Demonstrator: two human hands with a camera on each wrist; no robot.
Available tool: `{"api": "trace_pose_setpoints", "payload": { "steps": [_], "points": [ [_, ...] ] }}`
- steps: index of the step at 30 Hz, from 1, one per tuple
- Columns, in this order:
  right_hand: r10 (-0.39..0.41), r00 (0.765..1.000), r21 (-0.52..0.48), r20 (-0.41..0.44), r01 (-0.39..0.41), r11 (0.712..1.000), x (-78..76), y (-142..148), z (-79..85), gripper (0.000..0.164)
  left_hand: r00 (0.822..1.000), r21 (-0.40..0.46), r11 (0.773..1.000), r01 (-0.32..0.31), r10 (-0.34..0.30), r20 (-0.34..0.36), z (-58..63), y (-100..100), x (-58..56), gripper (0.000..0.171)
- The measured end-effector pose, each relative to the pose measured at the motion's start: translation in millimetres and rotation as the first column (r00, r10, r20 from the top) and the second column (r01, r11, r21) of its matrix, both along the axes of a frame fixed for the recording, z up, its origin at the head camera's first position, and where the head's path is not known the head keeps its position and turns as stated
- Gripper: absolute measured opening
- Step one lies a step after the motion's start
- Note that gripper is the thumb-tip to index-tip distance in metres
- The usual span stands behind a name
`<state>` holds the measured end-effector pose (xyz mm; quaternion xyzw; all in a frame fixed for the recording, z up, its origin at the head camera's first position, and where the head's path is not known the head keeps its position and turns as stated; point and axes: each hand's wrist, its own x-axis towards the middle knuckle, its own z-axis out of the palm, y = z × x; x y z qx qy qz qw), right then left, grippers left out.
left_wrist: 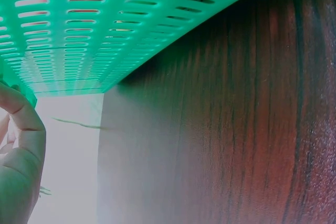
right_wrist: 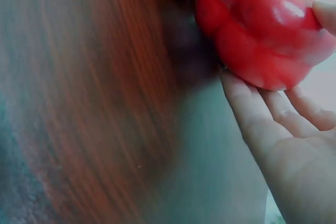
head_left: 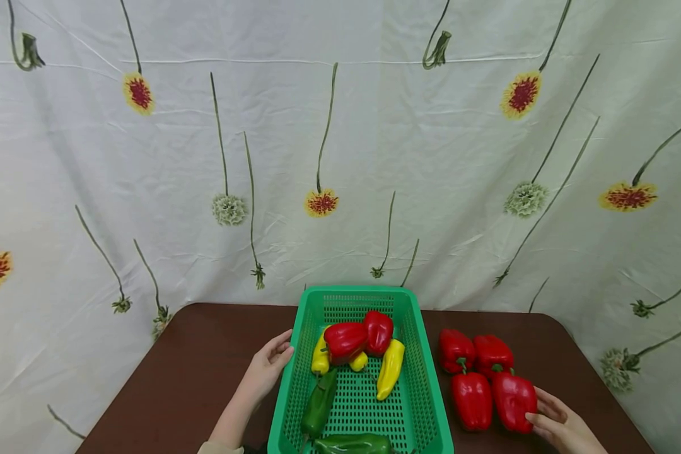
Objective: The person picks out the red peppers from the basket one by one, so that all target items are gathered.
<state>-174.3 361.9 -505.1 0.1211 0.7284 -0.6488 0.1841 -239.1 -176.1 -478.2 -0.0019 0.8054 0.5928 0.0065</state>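
Note:
At the green basket's [head_left: 428,378] left rim rests my left hand [head_left: 268,364], its fingertips and thumb tip right at the edge. The left wrist view has that hand's bent finger [left_wrist: 31,129] by the slotted wall. My right hand [head_left: 562,424] holds a red bell pepper [head_left: 513,400], thumb on one side and fingers along the other, as the right wrist view also shows. This pepper is the front right one in a cluster with other red bell peppers [head_left: 472,400] on the table. Inside the basket lie two red bell peppers [head_left: 346,342], yellow peppers [head_left: 390,369] and green peppers [head_left: 320,403].
The dark brown wooden table [head_left: 187,366] has rounded far corners. Behind it hangs a pale flower-printed cloth [head_left: 340,139]. The basket stands in the middle, with the red pepper cluster to its right.

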Motion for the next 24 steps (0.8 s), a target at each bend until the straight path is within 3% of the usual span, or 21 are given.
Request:
{"api": "trace_pose_setpoints", "payload": {
  "steps": [7, 19, 24],
  "points": [
    [-0.09, 0.995, 0.058, 0.03, 0.089, 0.994, 0.4, -4, -9.5, 0.087, 1.0, 0.004, 1.0, 0.005, -0.005, -0.002, -0.5, 0, 0.5, 0.048],
    [-0.084, 0.992, 0.072, 0.091, 0.077, 0.994, 3.3, -3, -10.5, 0.084, 1.0, 0.012, 1.0, 0.005, -0.006, 0.008, 0.3, 0, 0.0, 0.047],
    [-0.093, 0.993, 0.067, 0.079, 0.087, 0.994, 3.1, -4, -10.0, 0.084, 1.0, 0.017, 1.0, 0.003, -0.003, 0.011, 0.5, 0, -0.4, 0.047]
  ]
}}
